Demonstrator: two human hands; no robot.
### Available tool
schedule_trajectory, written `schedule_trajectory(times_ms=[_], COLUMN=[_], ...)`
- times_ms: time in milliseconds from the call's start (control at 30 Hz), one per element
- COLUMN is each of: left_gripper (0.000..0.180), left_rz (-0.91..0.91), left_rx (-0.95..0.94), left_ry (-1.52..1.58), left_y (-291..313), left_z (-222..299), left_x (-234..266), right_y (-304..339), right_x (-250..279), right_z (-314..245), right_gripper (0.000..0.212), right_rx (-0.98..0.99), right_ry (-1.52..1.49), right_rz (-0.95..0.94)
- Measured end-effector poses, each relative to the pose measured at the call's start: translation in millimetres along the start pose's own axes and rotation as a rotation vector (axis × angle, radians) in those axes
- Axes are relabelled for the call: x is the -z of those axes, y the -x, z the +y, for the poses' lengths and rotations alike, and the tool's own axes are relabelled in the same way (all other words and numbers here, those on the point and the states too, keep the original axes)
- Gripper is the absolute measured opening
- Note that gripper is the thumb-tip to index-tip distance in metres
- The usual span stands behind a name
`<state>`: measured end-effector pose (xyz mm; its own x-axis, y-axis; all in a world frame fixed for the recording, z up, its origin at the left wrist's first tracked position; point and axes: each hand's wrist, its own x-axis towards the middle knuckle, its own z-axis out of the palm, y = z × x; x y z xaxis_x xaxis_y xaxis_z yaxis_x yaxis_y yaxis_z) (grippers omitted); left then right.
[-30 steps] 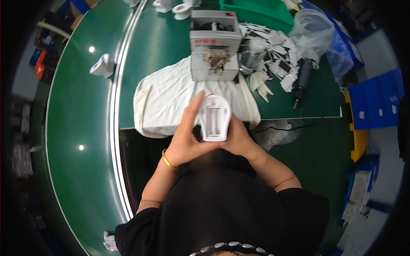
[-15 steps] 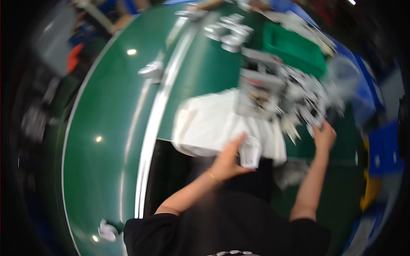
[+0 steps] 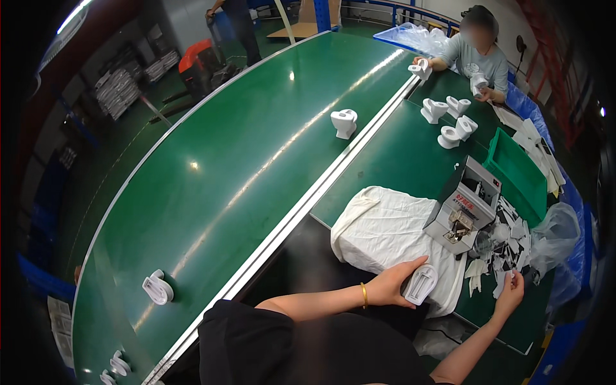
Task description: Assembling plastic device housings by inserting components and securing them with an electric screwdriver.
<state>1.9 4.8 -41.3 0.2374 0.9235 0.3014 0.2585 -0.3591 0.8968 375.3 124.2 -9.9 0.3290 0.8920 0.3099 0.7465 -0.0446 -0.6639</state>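
Observation:
My left hand point(image 3: 393, 283) is closed around a white toilet-shaped plastic piece point(image 3: 421, 286), with a long recess in its visible face. It is held above the near edge of a white cloth point(image 3: 385, 221). On the right, my right hand point(image 3: 510, 294) has its fingers pinched together at the near edge of a heap of white and dark scraps point(image 3: 513, 247). A small white strip point(image 3: 498, 284) shows at its fingertips. Beyond the cloth stands a grey box-like machine point(image 3: 452, 221) with an opening in its front.
Several similar white pieces point(image 3: 435, 111) stand at the far right, and others point(image 3: 157, 287) sit on the green belt point(image 3: 212, 192) beyond a white rail point(image 3: 289, 231). A green tray point(image 3: 513, 179) lies behind the scraps. A co-worker point(image 3: 478, 61) holds white pieces at the far end.
The view has turned, so the table slants and the far end with the co-worker shows. My left hand still holds the white piece; my right hand is still at the scraps.

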Motion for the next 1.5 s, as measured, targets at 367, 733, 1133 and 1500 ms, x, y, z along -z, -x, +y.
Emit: schedule_trajectory(times_ms=[367, 733, 1133, 1500], left_gripper=[0.116, 0.124, 0.115, 0.104], left_rz=[0.02, -0.064, 0.001, -0.184], left_rx=[0.031, 0.035, 0.033, 0.029], left_ry=[-0.003, 0.141, 0.136, 0.246], left_y=[-5, -9, -10, 8], left_z=[-3, -4, -5, 23], left_x=[9, -1, 7, 19], right_y=[106, 125, 131, 157], right_x=[-35, -48, -66, -55], right_z=[-157, -152, -149, -126], right_gripper=[0.031, 0.022, 0.044, 0.055], right_rx=[-0.032, -0.03, 0.446, -0.317], right_ry=[-0.853, -0.714, -0.288, -1.111], right_rz=[-0.596, -0.765, -0.514, -0.878])
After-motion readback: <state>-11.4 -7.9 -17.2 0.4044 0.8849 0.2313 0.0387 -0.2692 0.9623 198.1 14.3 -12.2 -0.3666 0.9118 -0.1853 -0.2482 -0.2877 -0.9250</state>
